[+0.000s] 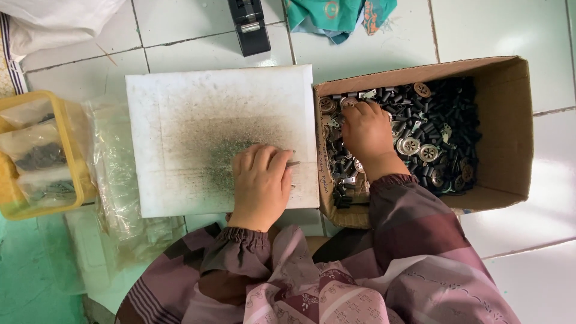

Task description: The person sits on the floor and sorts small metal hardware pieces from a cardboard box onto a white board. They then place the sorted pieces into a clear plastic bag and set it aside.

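Lighting: bright, even daylight — strongest at the right, where the glossy white floor tiles (540,186) wash out in soft glare. Shadows: faint, deepest inside the brown cardboard box (516,120). Focus: sharp at centre — slight softness and stretching toward the edges.

The left hand (261,180) rests knuckles-up on a stained white board (192,120) lying on the tiled floor (510,30), with a small metal piece (293,163) at its fingertips. The right hand (366,132) reaches into a cardboard box (510,120) of black cylinders (444,102) and round metal discs (411,146). A yellow bin (66,138) stands left of the board.
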